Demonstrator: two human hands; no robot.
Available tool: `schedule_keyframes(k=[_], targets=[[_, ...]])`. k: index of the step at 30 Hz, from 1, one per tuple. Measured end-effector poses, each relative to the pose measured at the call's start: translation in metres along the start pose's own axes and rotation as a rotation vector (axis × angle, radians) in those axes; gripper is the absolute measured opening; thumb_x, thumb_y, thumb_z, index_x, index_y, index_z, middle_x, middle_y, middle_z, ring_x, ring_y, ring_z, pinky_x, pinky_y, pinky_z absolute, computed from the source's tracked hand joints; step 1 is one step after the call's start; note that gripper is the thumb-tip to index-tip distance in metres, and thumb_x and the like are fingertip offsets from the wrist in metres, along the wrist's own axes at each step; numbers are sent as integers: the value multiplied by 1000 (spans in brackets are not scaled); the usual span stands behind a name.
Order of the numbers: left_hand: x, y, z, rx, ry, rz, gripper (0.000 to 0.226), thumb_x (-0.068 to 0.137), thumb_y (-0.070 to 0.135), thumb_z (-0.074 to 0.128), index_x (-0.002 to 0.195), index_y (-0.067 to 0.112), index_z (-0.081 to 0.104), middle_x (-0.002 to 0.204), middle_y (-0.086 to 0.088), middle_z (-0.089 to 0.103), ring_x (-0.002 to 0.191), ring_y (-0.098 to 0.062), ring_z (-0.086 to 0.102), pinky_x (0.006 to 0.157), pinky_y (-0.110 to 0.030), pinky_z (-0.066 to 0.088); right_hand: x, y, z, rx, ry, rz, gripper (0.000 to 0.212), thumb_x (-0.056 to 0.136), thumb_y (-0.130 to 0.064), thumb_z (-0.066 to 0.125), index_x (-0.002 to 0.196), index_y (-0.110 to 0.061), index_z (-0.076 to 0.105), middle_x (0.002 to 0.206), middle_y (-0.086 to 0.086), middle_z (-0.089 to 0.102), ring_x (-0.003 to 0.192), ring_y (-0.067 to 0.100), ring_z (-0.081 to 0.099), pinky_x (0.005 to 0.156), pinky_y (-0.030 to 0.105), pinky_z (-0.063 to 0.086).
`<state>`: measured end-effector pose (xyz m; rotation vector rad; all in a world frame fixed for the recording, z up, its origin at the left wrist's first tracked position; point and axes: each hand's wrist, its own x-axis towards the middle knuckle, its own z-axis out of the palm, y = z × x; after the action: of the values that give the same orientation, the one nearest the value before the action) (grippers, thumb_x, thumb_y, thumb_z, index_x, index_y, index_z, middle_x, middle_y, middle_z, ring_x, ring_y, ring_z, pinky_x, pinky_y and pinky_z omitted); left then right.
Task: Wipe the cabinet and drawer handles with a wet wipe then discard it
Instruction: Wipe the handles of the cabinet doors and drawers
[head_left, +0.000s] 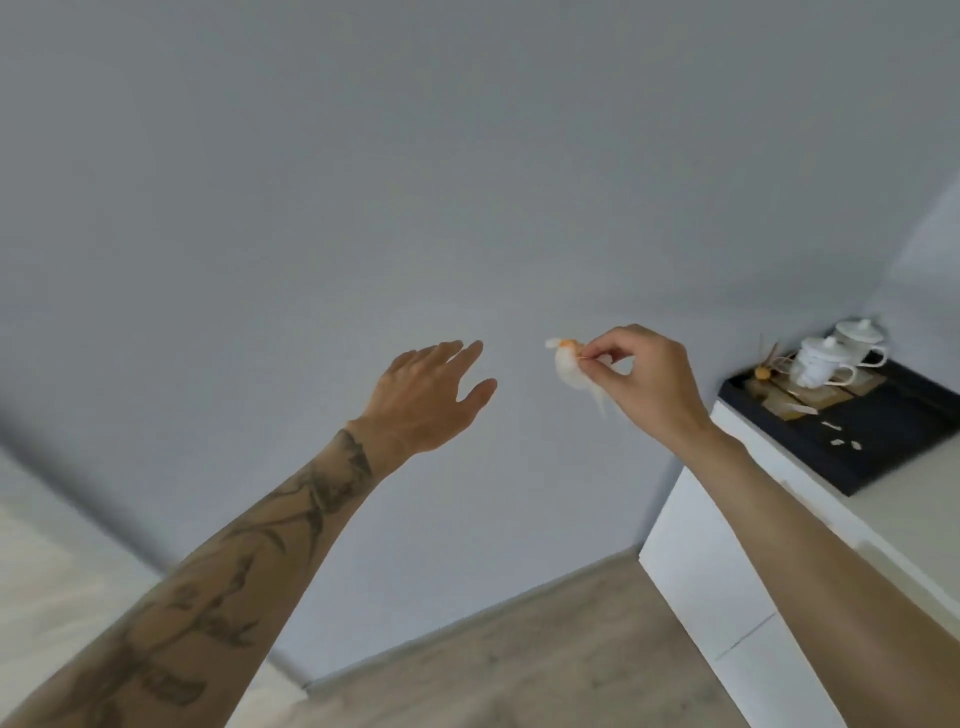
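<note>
My right hand (641, 379) is raised in front of a plain grey wall, its thumb and fingers pinched on a small crumpled white wet wipe (567, 368) with an orange patch at its top. The wipe hangs to the left of the hand. My left hand (434, 397) is stretched out beside it, to the left, fingers apart and holding nothing. A white cabinet (711, 587) stands low at the right; a thin seam runs across its front, and no handles show from this angle.
On the cabinet's top lies a black tray (883, 441) with two white lidded cups (826, 364) and small pale bits. Wood-look floor (519, 660) runs below the wall. A pale, blurred surface (57, 571) fills the lower left corner.
</note>
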<state>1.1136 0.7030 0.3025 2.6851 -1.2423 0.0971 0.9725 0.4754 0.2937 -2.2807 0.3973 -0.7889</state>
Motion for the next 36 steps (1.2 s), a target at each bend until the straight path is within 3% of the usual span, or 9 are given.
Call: schedule_keyframes(k=[5, 12, 19, 26, 36], targets=[[-120, -78, -49, 62, 11, -200, 62, 109, 58, 35, 161, 23, 33, 159, 3, 46, 148, -19, 42, 125, -38, 26, -24, -106, 63, 55, -189, -141, 4, 90, -23, 83, 89, -23, 79, 93, -10, 72, 91, 10, 69, 86, 34, 54], [-324, -184, -108, 100, 93, -458, 65, 108, 59, 37, 162, 23, 32, 163, 4, 41, 153, -19, 34, 126, -40, 22, -96, -280, 176, 151, -368, -340, 5, 89, -26, 83, 88, -26, 78, 90, -9, 70, 90, 10, 69, 82, 23, 51], [-579, -300, -158, 157, 121, -711, 70, 108, 62, 34, 164, 22, 28, 167, 4, 35, 155, -18, 29, 127, -39, 19, -238, -481, 315, 271, -539, -513, 9, 87, -29, 85, 84, -28, 76, 89, -8, 71, 88, 14, 69, 81, 27, 52], [-815, -395, -204, 183, 145, -949, 71, 108, 63, 32, 164, 20, 28, 167, 3, 35, 155, -17, 28, 129, -40, 19, -371, -672, 440, 361, -695, -682, 7, 87, -24, 86, 90, -22, 80, 85, -18, 67, 85, 4, 66, 73, 7, 40], [-1081, -534, -246, 208, 189, -1314, 63, 107, 58, 35, 159, 23, 35, 165, 4, 38, 153, -19, 31, 126, -38, 20, -537, -921, 636, 537, -938, -885, 6, 88, -25, 84, 89, -26, 78, 90, -12, 70, 87, 5, 68, 72, 8, 39]])
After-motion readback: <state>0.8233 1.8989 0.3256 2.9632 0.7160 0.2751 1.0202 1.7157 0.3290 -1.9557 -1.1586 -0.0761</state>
